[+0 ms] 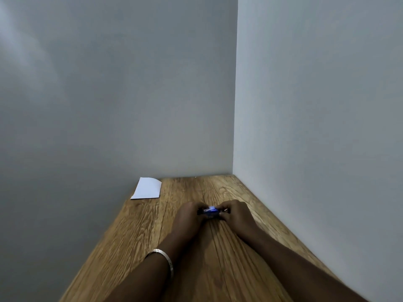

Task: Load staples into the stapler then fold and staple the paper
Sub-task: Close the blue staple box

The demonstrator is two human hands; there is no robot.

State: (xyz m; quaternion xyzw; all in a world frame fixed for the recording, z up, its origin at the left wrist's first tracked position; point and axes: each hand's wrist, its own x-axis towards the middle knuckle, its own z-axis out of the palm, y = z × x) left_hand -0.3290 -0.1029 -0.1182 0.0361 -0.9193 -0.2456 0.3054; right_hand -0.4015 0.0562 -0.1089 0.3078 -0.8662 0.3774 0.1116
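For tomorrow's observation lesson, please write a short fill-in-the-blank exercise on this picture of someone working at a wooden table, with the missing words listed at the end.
1. Both hands hold a small ____-coloured object over the table.
2. The white paper lies at the table's far ____ corner, against the wall.
3. A metal bangle sits on the ____ wrist.
4. The right hand and the left hand grip the object from ____ sides.

Missing words: blue; left; left; opposite
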